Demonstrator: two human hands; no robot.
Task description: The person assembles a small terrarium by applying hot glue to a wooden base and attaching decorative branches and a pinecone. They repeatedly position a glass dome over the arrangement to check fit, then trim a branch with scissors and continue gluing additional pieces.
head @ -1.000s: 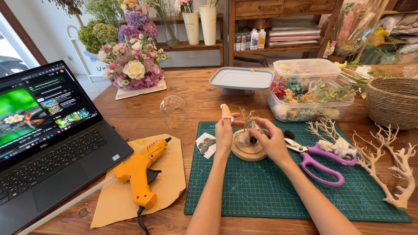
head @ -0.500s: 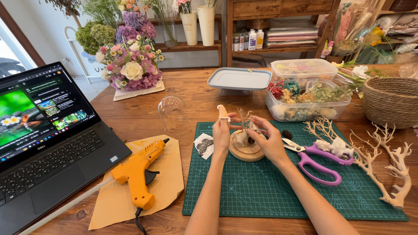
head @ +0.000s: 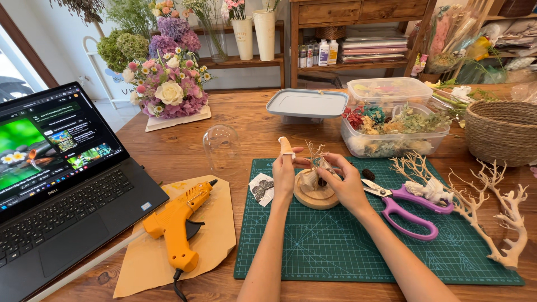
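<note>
A round wooden base (head: 318, 198) sits on the green cutting mat (head: 358, 246). On it stands a small arrangement with a pale dried twig (head: 314, 152). My left hand (head: 285, 170) touches the arrangement from the left, its bandaged index finger pointing up. My right hand (head: 344, 182) pinches the arrangement from the right with fingers closed on it. Both hands rest over the wooden base.
Purple scissors (head: 408, 206) and white dried branches (head: 492, 212) lie right of the hands. An orange glue gun (head: 176, 223) rests on brown paper at left, beside an open laptop (head: 61, 184). A glass dome (head: 221, 148), plastic boxes of dried flowers (head: 391, 131), a wicker basket (head: 503, 131) and a bouquet (head: 168, 89) stand behind.
Both hands stay on the arrangement on the wooden base; the fingers have shifted only slightly.
</note>
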